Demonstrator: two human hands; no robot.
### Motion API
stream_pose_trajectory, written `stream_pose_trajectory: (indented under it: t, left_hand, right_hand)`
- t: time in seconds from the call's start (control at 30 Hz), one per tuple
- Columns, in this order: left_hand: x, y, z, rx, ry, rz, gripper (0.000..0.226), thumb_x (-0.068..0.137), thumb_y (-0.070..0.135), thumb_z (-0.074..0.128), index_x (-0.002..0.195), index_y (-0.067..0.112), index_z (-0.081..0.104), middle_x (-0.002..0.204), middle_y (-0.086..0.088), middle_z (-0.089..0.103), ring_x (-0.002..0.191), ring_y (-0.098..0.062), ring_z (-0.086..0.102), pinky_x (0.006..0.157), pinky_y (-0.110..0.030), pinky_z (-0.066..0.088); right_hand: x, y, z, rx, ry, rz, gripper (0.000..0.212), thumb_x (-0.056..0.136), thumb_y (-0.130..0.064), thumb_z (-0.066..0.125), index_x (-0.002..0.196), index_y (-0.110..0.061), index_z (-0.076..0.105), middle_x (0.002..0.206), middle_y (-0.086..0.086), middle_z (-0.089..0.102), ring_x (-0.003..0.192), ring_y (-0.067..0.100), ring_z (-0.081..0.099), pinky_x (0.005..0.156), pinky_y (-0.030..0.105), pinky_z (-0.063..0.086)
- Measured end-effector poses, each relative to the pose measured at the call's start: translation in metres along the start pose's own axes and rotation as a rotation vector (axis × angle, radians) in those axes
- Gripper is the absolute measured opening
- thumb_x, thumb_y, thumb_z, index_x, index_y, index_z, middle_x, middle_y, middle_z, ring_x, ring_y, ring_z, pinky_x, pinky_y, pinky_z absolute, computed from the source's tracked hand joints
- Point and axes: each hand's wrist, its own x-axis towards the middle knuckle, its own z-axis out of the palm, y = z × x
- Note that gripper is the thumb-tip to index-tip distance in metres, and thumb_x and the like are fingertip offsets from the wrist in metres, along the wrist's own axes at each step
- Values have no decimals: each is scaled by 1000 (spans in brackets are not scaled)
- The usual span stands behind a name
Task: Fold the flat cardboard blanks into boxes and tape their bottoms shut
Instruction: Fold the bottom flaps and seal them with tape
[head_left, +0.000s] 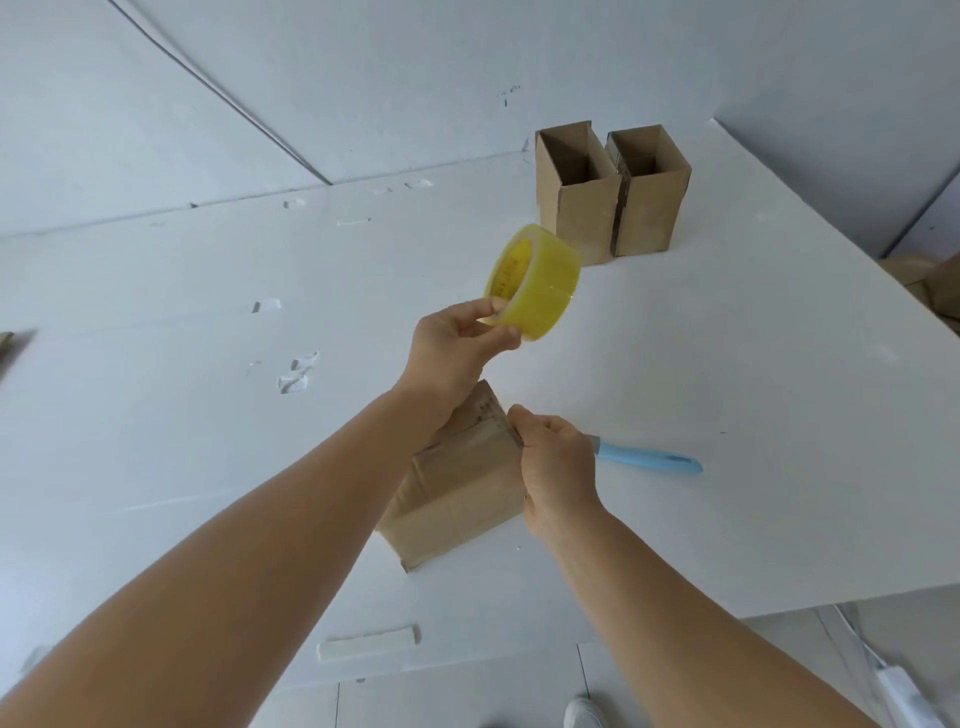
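While my left hand (457, 343) pinches the tape roll (532, 283) aloft and my right hand (558, 462) grips the box (457, 493) mid-desk, I risk stretched tape tearing or sticking crooked.

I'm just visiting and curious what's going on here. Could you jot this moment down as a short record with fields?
Left hand: holds the yellow tape roll up above the table
Right hand: grips the edge of the near box
Near box: lies on the table, tape visible on it
Finished boxes: two, upright and open-topped, side by side at the far end
Blue-handled tool: lies on the table just beyond the right hand
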Motion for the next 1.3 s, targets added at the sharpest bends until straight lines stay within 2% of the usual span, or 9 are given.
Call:
stream_pose_trajectory:
  t: [0.23,0.4,0.53,0.67,0.77,0.9,1.0,1.13,1.3]
  left_hand:
    - [-56,6,-48,-65,156,111,22,81,3,71,97,19,71,65,6,69,63,-2,63,67,-10,49]
    - [-82,-25,-54,-30,264,63,24,83,7,70,94,27,73,65,10,66,63,-4,59,66,-16,48]
    - [-78,-34,-48,39,265,94,22,82,14,70,92,33,73,63,14,60,64,-7,52,69,-29,47]
    - [-77,-37,-52,10,270,115,23,82,13,70,90,34,73,63,15,62,64,-6,54,71,-26,49]
    - [-77,-38,-50,15,255,134,29,83,12,70,86,41,72,61,14,58,60,-7,49,62,-18,45]
    - [-77,-36,-48,-12,249,134,30,83,11,70,86,41,72,62,11,60,58,-7,50,59,-15,44]
    - [-76,-35,-48,-38,244,128,31,83,11,70,85,42,72,63,10,61,62,-10,53,60,-19,46]
    - [-74,-33,-45,-42,210,105,28,83,11,71,84,39,73,62,13,63,57,-6,53,62,-21,44]
    - [-74,-29,-44,-44,224,70,21,83,14,72,88,35,71,68,8,67,58,-7,56,61,-25,44]
  right_hand:
    - [0,1,-4,-61,-33,7,22,83,-29,65,71,-13,55,77,8,60,74,25,56,73,42,50]
    - [1,3,-10,-77,-107,63,20,86,-31,63,74,-14,61,64,0,64,51,10,59,41,20,43]
    - [1,-2,-5,-87,-118,110,23,87,-35,62,77,-14,63,61,-1,66,43,5,59,36,17,41]
    - [2,-4,-15,-303,-81,164,27,81,-36,69,82,-15,52,82,3,55,68,15,50,61,25,44]
    - [-3,-11,-22,-419,-28,-158,15,90,-28,58,100,-18,60,95,-4,61,84,12,54,65,17,39]
    - [-22,-22,-11,-551,-296,-483,39,100,-31,37,136,-23,50,131,-15,53,119,-7,44,93,0,30]
    - [-25,-18,-10,-604,-434,-448,49,102,-40,29,148,-25,30,150,-13,35,137,-1,29,113,19,19]
    - [-18,-22,-11,-615,-444,-350,62,96,-56,23,152,-28,15,154,-13,27,138,-1,23,107,16,15]
    - [-15,-27,-10,-653,-454,-273,66,94,-62,20,152,-31,14,155,-12,25,142,7,21,105,19,14]
